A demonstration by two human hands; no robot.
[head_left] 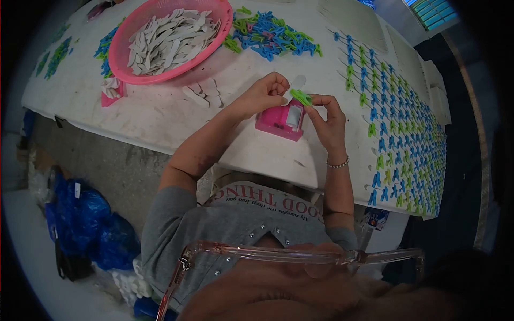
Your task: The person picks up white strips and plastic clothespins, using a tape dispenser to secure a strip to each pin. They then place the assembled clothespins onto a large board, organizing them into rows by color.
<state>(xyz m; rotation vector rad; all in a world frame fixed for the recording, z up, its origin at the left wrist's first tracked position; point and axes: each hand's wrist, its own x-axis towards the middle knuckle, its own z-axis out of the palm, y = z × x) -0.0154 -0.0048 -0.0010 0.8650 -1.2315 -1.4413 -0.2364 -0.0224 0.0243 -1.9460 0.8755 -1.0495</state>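
Observation:
Over a pink block-like device [274,124] with a pale roll or insert, both of my hands meet at a green clip [301,97]. My right hand [330,119] pinches the clip's right end between thumb and fingers. My left hand [263,96] is at the upper left of the device, its fingers curled and pressed together; what they hold, if anything, is too small to make out. A whitish translucent piece [298,82] sticks up just behind the clip. Several pale curved strips [203,94] lie on the white table [160,120] to the left.
A pink basket [113,60] full of pale strips stands at the back left. Beside it is a heap of blue and green clips [270,35]. Rows of clips [399,128] cover the table's right side. Blue plastic bags [91,214] lie on the floor at left.

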